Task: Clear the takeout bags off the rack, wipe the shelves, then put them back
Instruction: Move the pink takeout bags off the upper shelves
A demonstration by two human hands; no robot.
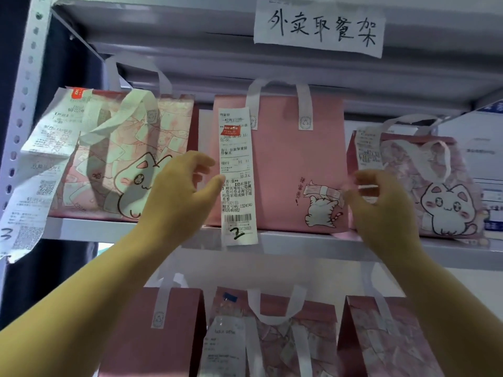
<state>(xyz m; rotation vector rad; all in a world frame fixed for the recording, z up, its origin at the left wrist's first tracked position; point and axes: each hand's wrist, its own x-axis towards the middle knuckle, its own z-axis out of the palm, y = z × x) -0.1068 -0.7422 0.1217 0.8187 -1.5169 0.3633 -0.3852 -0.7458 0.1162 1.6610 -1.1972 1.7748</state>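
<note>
Forearms raised; left hand (179,191) grip wide beside middle pink bag (294,164); right hand (381,205) grip unclear, blurred.

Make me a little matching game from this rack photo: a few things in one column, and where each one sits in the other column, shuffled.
Things
1. plain pink takeout bag with white strap handles
2. long white paper receipt marked 2
3. white paper sign with handwritten characters
4. crumpled white paper receipt marked 3

Places
A. taped to the grey metal shelf above the bags
B. far left of the upper bag row
C. hanging down the plain bag's front, below its base
D. centre of the upper bag row

Pairs: 1-D, 2-C, 3-A, 4-B
</note>
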